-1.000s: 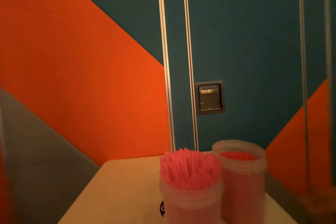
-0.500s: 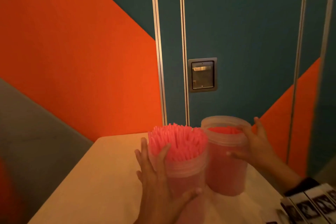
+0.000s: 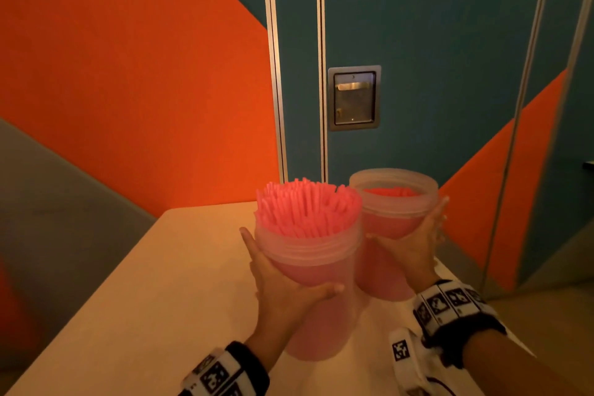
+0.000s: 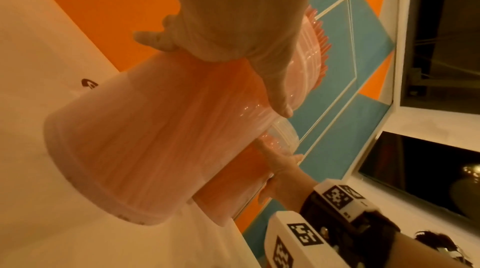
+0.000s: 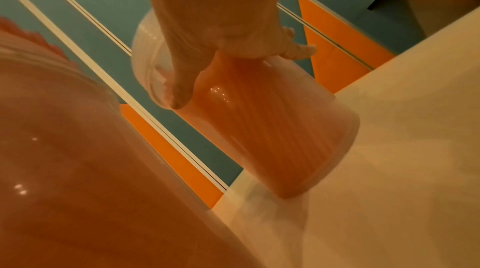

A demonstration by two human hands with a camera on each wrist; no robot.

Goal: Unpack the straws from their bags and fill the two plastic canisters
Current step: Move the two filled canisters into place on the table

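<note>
Two clear plastic canisters full of pink straws stand side by side on a pale table [image 3: 135, 292]. The near canister [image 3: 316, 270] has straws [image 3: 307, 207] sticking up above its rim; my left hand [image 3: 283, 286] grips its side, thumb across the front. The far canister [image 3: 390, 225] holds straws below its rim, and my right hand [image 3: 414, 247] grips its right side. In the left wrist view, my left hand [image 4: 233, 31] wraps the near canister [image 4: 145, 140]. In the right wrist view, my right hand [image 5: 215, 31] clasps the far canister [image 5: 262, 128]. No straw bags are in view.
An orange and teal panelled wall [image 3: 160, 74] rises right behind the table, with metal strips and a recessed metal latch [image 3: 353, 98]. A grey seat back [image 3: 58, 209] lies left of the table. The table's right edge [image 3: 456, 273] runs just beyond the far canister.
Both hands came into view and closed round the canisters; the view tilted down and nearer. Half a second ago the fingers were still spread; now they wrap the sides.
</note>
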